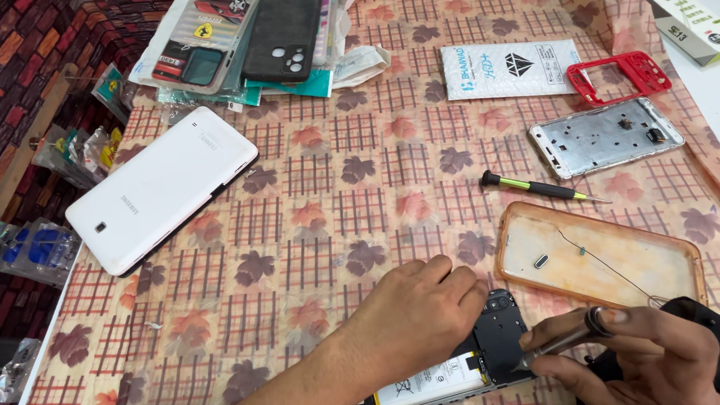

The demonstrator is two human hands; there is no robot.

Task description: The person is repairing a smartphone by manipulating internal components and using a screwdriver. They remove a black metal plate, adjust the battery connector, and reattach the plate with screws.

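Both hands crowd the near edge: left (413, 311) pins opened phone (445, 377), right (642, 351) grips screwdriver (563, 343)

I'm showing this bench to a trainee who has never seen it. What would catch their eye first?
Probably the opened phone at the bottom centre, back off and battery showing, with the left hand pressing on it and the right hand holding a metal tool to it. Next, the big white tablet lying face down at the left, and the bright red frame at the upper right of the leaf-patterned cloth.
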